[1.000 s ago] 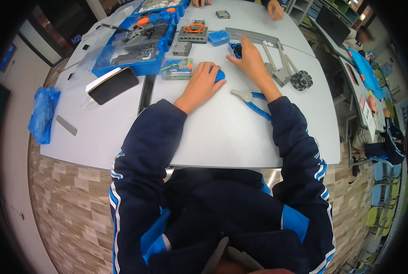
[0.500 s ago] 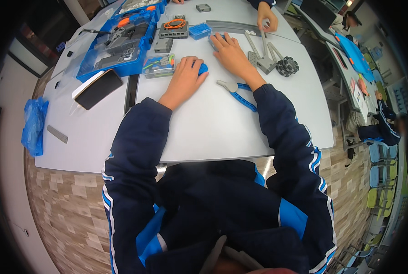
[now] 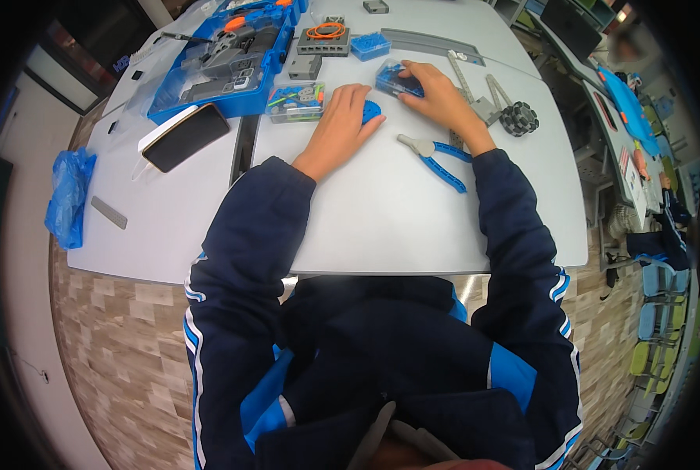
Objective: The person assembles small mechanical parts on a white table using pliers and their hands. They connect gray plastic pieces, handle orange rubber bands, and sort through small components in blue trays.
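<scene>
Across the far half of the white table (image 3: 413, 227), both hands have settled since a second ago, while the view has tipped nearer. Toward the far left corner sits the blue parts tray (image 3: 225, 59), untouched. Near the middle lie blue-handled pliers (image 3: 436, 160), unmoved. The right hand (image 3: 440, 98) curls loosely over a small clear blue box (image 3: 393, 78), fingers on it rather than lifting. The left hand (image 3: 342, 121) rests flat, covering a blue round piece (image 3: 371, 110); handling looks paused.
</scene>
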Action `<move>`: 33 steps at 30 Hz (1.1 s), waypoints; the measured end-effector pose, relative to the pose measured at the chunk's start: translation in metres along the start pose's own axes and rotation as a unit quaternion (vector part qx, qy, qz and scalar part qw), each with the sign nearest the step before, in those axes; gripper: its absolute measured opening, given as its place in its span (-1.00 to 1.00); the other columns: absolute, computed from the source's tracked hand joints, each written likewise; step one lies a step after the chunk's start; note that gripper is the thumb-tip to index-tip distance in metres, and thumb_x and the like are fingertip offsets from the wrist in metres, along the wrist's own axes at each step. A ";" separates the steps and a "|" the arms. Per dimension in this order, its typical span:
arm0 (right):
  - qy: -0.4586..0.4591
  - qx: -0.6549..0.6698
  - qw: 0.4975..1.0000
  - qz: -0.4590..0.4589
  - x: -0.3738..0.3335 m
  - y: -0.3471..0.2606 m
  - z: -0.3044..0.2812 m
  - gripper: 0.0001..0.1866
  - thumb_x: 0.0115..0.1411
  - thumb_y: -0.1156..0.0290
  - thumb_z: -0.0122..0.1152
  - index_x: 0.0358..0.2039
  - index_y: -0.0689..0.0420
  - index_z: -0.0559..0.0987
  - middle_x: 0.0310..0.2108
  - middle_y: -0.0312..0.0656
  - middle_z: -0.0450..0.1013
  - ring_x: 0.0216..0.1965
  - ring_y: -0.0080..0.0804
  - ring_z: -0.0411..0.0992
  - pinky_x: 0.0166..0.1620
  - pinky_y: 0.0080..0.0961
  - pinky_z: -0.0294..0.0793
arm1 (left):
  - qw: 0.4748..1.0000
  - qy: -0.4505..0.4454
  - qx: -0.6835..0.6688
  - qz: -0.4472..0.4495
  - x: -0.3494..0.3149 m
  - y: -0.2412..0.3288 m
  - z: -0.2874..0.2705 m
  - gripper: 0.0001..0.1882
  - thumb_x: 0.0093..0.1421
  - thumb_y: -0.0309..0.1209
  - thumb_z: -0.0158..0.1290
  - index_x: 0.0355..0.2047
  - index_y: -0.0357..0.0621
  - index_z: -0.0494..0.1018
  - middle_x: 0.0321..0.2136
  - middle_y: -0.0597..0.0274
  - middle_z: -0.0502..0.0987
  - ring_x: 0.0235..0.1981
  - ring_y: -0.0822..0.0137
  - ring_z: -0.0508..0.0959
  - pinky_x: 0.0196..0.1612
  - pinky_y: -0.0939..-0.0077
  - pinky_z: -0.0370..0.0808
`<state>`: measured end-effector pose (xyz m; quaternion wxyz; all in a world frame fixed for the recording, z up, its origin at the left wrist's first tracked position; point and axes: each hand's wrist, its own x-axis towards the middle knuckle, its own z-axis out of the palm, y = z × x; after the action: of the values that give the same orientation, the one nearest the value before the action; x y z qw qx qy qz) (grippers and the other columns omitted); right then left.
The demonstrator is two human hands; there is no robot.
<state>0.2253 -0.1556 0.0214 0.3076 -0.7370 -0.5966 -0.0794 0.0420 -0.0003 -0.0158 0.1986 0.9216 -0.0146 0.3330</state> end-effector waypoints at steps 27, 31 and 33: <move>0.064 -0.288 0.905 -0.306 -0.011 -0.010 0.005 -0.60 0.03 0.52 0.25 -0.07 0.34 0.49 -0.05 0.03 0.52 -0.04 -0.09 0.54 0.02 -0.24 0.57 | 0.991 0.020 -0.090 -0.100 0.025 -0.021 0.025 -0.20 -0.09 -0.12 0.45 0.09 -0.27 0.43 -0.10 0.01 0.54 -0.09 0.18 0.56 0.01 0.32 0.53; 0.031 -0.201 0.946 -0.252 -0.005 -0.013 -0.004 -0.54 0.00 0.51 0.28 -0.02 0.28 0.53 -0.06 0.00 0.55 -0.13 -0.13 0.56 -0.10 -0.30 0.60 | 0.988 0.020 -0.120 -0.100 0.026 -0.023 0.026 -0.18 -0.12 -0.15 0.46 0.11 -0.27 0.42 -0.08 -0.02 0.56 -0.07 0.16 0.58 0.03 0.32 0.53; 0.003 -0.145 0.970 -0.193 0.002 -0.015 -0.013 -0.57 0.02 0.50 0.28 -0.03 0.23 0.57 -0.13 0.01 0.57 -0.20 -0.12 0.57 -0.14 -0.32 0.60 | 0.984 0.017 -0.138 -0.115 0.027 -0.024 0.026 -0.12 -0.17 -0.13 0.49 0.12 -0.28 0.40 -0.08 -0.04 0.55 -0.07 0.12 0.58 0.03 0.31 0.53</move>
<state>0.2150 -0.1598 0.0378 0.1784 -0.6442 -0.7089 -0.2248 0.0827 0.0151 -0.0255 0.3606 0.8754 0.0488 0.3181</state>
